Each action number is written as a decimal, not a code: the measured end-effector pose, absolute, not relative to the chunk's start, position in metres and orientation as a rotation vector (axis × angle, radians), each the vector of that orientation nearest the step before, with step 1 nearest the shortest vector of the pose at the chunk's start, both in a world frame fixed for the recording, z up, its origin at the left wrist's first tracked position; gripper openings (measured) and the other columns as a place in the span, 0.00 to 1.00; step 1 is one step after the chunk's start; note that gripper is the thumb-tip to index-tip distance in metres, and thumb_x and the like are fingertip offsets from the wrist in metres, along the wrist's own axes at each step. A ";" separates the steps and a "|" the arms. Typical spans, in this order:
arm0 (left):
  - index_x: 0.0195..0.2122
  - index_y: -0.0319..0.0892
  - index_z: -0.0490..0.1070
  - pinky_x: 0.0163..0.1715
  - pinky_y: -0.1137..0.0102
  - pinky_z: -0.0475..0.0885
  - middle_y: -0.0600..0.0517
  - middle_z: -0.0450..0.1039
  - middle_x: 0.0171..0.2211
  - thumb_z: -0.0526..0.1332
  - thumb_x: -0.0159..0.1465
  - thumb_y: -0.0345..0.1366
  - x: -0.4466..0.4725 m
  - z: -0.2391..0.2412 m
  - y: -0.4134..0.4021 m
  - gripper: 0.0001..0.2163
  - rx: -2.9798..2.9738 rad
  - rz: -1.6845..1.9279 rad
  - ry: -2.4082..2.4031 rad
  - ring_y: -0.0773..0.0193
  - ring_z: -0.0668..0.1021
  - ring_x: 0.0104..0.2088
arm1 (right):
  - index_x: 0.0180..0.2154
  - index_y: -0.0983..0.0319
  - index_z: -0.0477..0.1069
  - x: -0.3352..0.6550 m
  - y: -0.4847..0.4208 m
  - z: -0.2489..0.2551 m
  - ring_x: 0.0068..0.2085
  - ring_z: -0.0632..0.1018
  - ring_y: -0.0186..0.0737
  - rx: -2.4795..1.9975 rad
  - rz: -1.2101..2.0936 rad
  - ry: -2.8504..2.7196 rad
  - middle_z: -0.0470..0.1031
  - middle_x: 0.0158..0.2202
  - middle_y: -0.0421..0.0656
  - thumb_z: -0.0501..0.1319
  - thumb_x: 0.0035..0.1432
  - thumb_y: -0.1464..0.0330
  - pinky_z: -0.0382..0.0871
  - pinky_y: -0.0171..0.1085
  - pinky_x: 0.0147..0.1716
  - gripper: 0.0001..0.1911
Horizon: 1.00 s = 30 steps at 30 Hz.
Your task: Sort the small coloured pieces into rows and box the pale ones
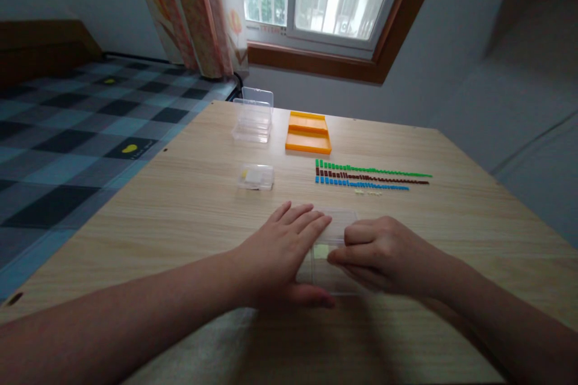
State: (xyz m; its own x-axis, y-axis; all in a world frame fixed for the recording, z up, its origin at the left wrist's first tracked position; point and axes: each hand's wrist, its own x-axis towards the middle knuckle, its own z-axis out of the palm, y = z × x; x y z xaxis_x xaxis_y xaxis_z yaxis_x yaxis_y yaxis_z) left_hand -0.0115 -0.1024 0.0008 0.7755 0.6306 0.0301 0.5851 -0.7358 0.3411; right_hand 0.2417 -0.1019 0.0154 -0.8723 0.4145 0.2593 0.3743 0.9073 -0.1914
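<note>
A clear plastic box (336, 280) with its lid folded back lies on the table in front of me. My left hand (286, 252) rests flat across its left side, fingers spread. Inside the box, a pale yellow piece (321, 251) shows between my hands. My right hand (379, 252) is closed in a pinch over the right part of the box, its fingertips at the yellow piece's right edge. Whatever is between those fingertips is hidden.
Beyond my hands lie rows of small green (347, 167), brown (347, 175) and blue tiles (347, 183), with pale bits (368, 193) beside them. An orange tray (308, 147), a small clear box (266, 178) and an open clear case (251, 126) stand farther back.
</note>
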 end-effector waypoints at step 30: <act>0.71 0.35 0.54 0.70 0.42 0.47 0.34 0.57 0.70 0.67 0.57 0.65 -0.011 0.003 -0.103 0.51 2.644 0.182 0.954 0.37 0.58 0.71 | 0.36 0.63 0.78 0.241 -0.100 0.015 0.27 0.62 0.31 -0.653 0.141 -2.763 0.68 0.27 0.39 0.54 0.71 0.70 0.51 0.35 0.29 0.15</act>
